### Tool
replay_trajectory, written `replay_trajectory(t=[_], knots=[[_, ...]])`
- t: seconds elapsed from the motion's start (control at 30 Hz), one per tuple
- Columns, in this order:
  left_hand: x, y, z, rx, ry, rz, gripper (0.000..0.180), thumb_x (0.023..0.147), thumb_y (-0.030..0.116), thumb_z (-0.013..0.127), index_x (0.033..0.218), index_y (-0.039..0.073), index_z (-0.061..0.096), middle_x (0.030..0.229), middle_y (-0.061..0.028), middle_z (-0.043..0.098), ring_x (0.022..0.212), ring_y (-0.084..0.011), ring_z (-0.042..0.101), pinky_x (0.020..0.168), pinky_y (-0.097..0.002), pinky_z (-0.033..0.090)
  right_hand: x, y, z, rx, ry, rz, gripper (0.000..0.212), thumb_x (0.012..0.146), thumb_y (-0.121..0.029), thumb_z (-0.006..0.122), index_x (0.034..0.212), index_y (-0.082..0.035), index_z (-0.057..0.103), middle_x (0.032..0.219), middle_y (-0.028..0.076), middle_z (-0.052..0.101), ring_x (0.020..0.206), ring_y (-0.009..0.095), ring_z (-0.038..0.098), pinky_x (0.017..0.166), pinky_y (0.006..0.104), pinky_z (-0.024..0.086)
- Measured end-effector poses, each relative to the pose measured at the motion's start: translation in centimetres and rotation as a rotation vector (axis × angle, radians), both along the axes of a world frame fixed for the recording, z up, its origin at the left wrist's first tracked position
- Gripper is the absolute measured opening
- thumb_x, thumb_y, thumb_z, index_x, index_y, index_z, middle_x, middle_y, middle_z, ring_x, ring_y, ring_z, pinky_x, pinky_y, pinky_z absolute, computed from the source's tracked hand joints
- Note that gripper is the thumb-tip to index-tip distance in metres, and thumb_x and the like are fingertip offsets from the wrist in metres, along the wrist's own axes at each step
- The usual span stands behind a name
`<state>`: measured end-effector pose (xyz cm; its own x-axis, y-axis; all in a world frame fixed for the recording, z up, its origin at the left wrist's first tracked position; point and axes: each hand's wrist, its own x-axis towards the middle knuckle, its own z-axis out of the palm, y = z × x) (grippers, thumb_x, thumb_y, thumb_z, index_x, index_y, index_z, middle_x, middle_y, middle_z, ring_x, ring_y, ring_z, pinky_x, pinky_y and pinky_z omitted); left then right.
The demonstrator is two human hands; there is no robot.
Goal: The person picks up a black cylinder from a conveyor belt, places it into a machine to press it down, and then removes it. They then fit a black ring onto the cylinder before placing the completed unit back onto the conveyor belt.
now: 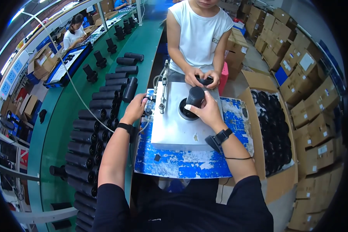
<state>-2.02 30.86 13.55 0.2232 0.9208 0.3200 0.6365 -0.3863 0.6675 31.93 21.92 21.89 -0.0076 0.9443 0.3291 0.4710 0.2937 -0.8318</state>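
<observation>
Left of box (pixel 168 129): 20-plus tubes (pixel 81 148). Box's left edge: left hand (pixel 134 110) by fittings (pixel 148 111), can't tell finger closure. On box: one cylinder (pixel 196 94) at one ring (pixel 187 117), right hand (pixel 210 112) clamped on it; likely seating, next needs straight alignment. Right of box: one carton (pixel 274 188).

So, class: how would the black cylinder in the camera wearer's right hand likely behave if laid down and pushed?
The black cylinder is probably stiff: its round outline shows no dent beside the gripping right hand. Laid on its side, it would likely roll, given its curved wall.
</observation>
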Motion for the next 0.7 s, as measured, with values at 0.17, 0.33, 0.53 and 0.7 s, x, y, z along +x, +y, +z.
replay_trajectory(t=[0.17, 0.33, 0.53, 0.7], knots=[[0.3, 1.6, 0.9, -0.037, 0.118, -0.028, 0.043, 0.111, 0.029, 0.056, 0.143, 0.0, 0.058, 0.135, -0.0253, 0.067, 0.127, -0.0437, 0.064, 0.109, -0.0447, 0.05, 0.4, 0.0, -0.6, -0.013, -0.101, -0.061, 0.061, 0.081, -0.021, 0.094, 0.128, -0.001, 0.06, 0.094, 0.001, 0.067, 0.077, 0.007, 0.06, 0.068, 0.026, 0.05], [-0.4, -0.8, 2.4, -0.198, 0.006, 0.113, 0.054, 0.11, 0.029, 0.057, 0.155, 0.002, 0.045, 0.134, -0.0272, 0.068, 0.124, -0.0448, 0.065, 0.109, -0.0445, 0.05, -1.8, -0.2, 0.4, -0.028, -0.064, -0.048, 0.056, 0.08, -0.024, 0.093, 0.121, -0.001, 0.064, 0.093, 0.003, 0.067, 0.078, 0.01, 0.061, 0.07, 0.029, 0.052], [0.3, -22.4, 6.5, 0.346, -0.27, 0.208, 0.033, 0.103, 0.007, 0.063, 0.135, 0.001, 0.064, 0.127, -0.0156, 0.066, 0.105, -0.0305, 0.069, 0.096, -0.0389, 0.055, 1.7, 1.9, 4.7, 0.366, -0.096, -0.102, 0.043, 0.086, -0.028, 0.083, 0.115, 0.001, 0.07, 0.103, 0.013, 0.071, 0.097, 0.027, 0.068, 0.089, 0.043, 0.056], [-6.3, -41.6, 8.7, 0.102, -0.464, 0.18, 0.019, 0.099, 0.002, 0.065, 0.115, 0.0, 0.075, 0.115, -0.013, 0.073, 0.105, -0.0257, 0.07, 0.092, -0.0344, 0.054, -7.7, -3.4, 21.6, 0.551, 0.427, 0.355, 0.05, 0.095, -0.023, 0.071, 0.132, 0.01, 0.061, 0.13, 0.021, 0.069, 0.112, 0.032, 0.071, 0.101, 0.045, 0.058]])
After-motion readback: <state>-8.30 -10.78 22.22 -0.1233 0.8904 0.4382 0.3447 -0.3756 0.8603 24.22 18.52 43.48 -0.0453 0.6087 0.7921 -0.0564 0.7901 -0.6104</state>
